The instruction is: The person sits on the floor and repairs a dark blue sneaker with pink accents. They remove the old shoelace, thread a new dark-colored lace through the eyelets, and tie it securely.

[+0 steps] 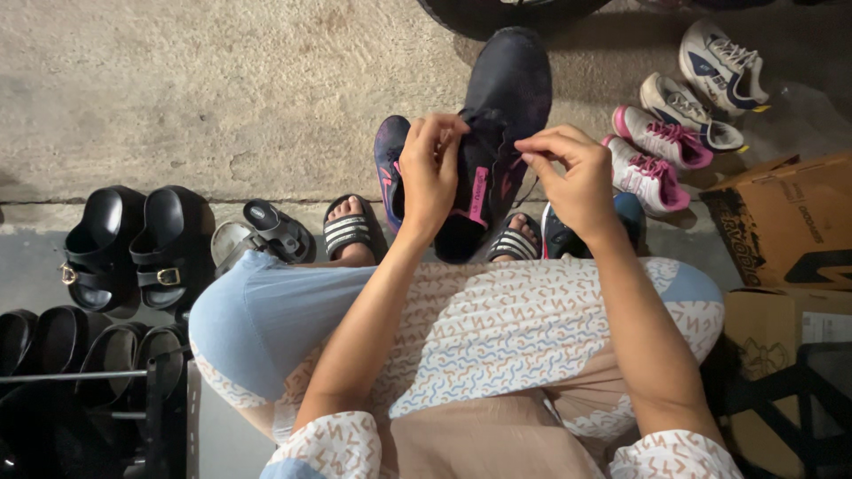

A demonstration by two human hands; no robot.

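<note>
The person is sitting low with knees apart in a patterned garment (497,337), and both forearms are reaching forward over the lap. The left hand (429,173) is clenching around the collar and tongue of a dark sneaker (497,115), steadying it upright on its heel between the striped slide sandals (348,229) on the person's feet. The right hand (572,173) is pinching a thin dark lace (524,191) between thumb and fingertips, drawing it out to the side. The risk here seems to be the lace slipping from that light pinch, or the shoe twisting out of the left hand, since only its rear end is being supported and the toe is pointing away over the concrete floor (222,89). The sneaker is looking dark navy or black with a pink stripe on the tongue and side; its mate (389,164) is lying just beside it on the left, showing a pink and blue pattern. Further off, black buckled sandals (133,244) are standing at left, pink-and-white sneakers (657,155) at right near a cardboard box (781,222).
</note>
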